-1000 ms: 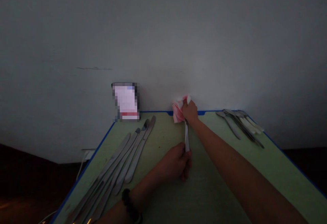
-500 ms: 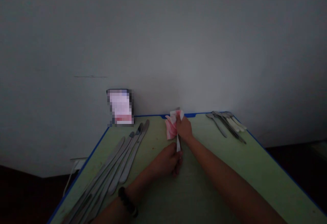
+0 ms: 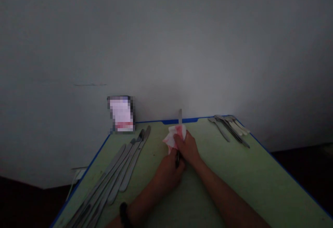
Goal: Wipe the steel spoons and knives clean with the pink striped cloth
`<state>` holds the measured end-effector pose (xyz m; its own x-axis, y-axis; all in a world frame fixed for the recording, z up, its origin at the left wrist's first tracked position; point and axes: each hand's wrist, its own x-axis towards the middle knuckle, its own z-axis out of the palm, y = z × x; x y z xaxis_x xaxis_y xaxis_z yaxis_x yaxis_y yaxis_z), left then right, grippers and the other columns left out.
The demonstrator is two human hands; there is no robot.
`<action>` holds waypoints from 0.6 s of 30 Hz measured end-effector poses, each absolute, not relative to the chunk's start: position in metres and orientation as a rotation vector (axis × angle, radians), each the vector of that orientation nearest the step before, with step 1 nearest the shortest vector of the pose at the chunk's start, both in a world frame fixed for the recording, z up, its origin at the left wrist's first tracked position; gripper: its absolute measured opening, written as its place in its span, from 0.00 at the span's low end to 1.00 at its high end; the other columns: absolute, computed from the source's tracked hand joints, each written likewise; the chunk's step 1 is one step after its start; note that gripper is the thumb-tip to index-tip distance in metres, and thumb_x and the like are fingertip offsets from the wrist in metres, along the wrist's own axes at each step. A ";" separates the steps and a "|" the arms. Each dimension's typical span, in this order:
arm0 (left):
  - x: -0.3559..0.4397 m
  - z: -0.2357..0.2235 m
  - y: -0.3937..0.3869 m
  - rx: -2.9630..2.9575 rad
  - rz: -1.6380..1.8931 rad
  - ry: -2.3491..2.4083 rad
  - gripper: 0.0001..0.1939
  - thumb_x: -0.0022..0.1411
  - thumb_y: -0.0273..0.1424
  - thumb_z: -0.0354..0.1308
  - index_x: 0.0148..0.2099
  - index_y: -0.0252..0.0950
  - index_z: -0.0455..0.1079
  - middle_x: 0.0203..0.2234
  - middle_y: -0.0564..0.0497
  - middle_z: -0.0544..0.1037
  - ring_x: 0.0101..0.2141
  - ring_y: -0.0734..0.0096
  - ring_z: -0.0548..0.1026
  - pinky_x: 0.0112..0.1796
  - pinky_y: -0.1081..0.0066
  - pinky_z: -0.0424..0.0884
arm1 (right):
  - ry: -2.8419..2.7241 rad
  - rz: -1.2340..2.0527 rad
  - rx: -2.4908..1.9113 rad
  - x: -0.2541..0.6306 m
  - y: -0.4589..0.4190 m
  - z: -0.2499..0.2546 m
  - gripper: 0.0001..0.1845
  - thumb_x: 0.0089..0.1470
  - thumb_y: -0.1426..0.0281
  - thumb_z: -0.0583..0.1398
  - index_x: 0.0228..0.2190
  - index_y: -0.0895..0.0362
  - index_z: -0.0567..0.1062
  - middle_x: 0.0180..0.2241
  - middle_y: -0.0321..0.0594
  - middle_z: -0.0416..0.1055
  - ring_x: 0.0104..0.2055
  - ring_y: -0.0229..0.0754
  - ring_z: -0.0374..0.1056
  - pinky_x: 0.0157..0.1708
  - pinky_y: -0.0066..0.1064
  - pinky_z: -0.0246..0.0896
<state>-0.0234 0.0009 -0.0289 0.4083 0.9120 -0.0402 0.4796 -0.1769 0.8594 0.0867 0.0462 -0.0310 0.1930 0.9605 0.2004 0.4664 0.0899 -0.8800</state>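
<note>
My left hand point(image 3: 171, 169) is closed around the handle of a table knife point(image 3: 180, 116), whose blade points away from me toward the wall. Just ahead of it, my right hand point(image 3: 189, 147) is closed on a pink and white cloth point(image 3: 172, 137), which wraps the knife's middle. The blade's far end sticks out bare beyond the cloth. Both hands are close together over the middle of the table. Part of the knife is hidden by the cloth and my fingers.
Several knives and other cutlery point(image 3: 130, 164) lie in a row on the left of the green table point(image 3: 234, 179). Several forks and spoons point(image 3: 231, 129) lie at the far right. A device with a lit, blurred screen point(image 3: 122, 113) leans on the wall point(image 3: 166, 47) at back left.
My right hand and the cloth have slid along the knife toward my left hand. More of the blade's far end now shows.
</note>
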 end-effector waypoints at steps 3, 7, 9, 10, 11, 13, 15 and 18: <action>-0.022 -0.026 -0.001 1.890 0.724 1.245 0.08 0.59 0.31 0.48 0.41 0.35 0.61 0.33 0.45 0.74 0.30 0.66 0.72 0.33 0.69 0.66 | -1.438 0.704 -1.454 0.090 0.050 -0.030 0.13 0.52 0.65 0.51 0.36 0.58 0.70 0.32 0.40 0.72 0.33 0.40 0.68 0.33 0.28 0.59; -0.021 -0.017 0.000 1.720 0.768 1.171 0.10 0.59 0.31 0.48 0.43 0.35 0.61 0.36 0.45 0.73 0.36 0.64 0.71 0.37 0.68 0.65 | -1.427 0.773 -1.400 0.096 0.058 -0.031 0.12 0.51 0.66 0.50 0.31 0.58 0.70 0.28 0.39 0.71 0.31 0.39 0.66 0.31 0.27 0.58; -0.020 -0.014 0.002 1.613 0.745 1.158 0.13 0.60 0.35 0.47 0.45 0.34 0.61 0.32 0.47 0.73 0.32 0.65 0.72 0.32 0.70 0.66 | -1.416 0.814 -1.381 0.098 0.061 -0.031 0.12 0.52 0.66 0.49 0.30 0.58 0.70 0.27 0.38 0.71 0.30 0.38 0.65 0.30 0.26 0.57; -0.020 -0.013 0.003 1.579 0.725 1.166 0.14 0.60 0.37 0.47 0.45 0.34 0.61 0.29 0.49 0.73 0.30 0.66 0.71 0.29 0.72 0.65 | -1.414 0.824 -1.374 0.099 0.062 -0.031 0.13 0.52 0.66 0.49 0.29 0.58 0.70 0.27 0.38 0.71 0.29 0.38 0.65 0.29 0.26 0.57; -0.020 -0.012 0.004 1.562 0.710 1.180 0.15 0.60 0.38 0.46 0.45 0.34 0.61 0.27 0.50 0.72 0.28 0.67 0.71 0.27 0.72 0.64 | -1.417 0.827 -1.372 0.099 0.062 -0.031 0.13 0.52 0.66 0.49 0.28 0.58 0.70 0.27 0.38 0.71 0.29 0.38 0.65 0.29 0.26 0.56; -0.020 -0.012 0.005 1.576 0.685 1.192 0.15 0.60 0.39 0.47 0.43 0.34 0.62 0.24 0.52 0.70 0.25 0.69 0.69 0.25 0.74 0.62 | -1.426 0.813 -1.377 0.100 0.064 -0.031 0.14 0.53 0.65 0.48 0.28 0.58 0.70 0.27 0.38 0.71 0.29 0.38 0.65 0.29 0.26 0.56; -0.020 -0.013 0.007 1.621 0.652 1.201 0.13 0.60 0.38 0.47 0.41 0.34 0.63 0.23 0.53 0.69 0.23 0.71 0.67 0.23 0.74 0.61 | -1.433 0.785 -1.397 0.098 0.065 -0.031 0.16 0.55 0.63 0.47 0.29 0.59 0.70 0.27 0.39 0.71 0.29 0.38 0.65 0.29 0.26 0.56; -0.021 -0.016 0.009 1.687 0.630 1.206 0.13 0.61 0.37 0.44 0.38 0.34 0.64 0.20 0.54 0.67 0.21 0.72 0.65 0.23 0.74 0.60 | -1.409 0.738 -1.445 0.094 0.070 -0.033 0.20 0.56 0.60 0.46 0.29 0.59 0.71 0.26 0.41 0.71 0.29 0.39 0.65 0.28 0.27 0.55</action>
<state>-0.0214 0.0093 -0.0158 0.3846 0.9169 -0.1066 0.4359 -0.0785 0.8966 0.0939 0.0700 -0.0330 0.1528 0.9694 0.1920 0.3942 0.1184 -0.9114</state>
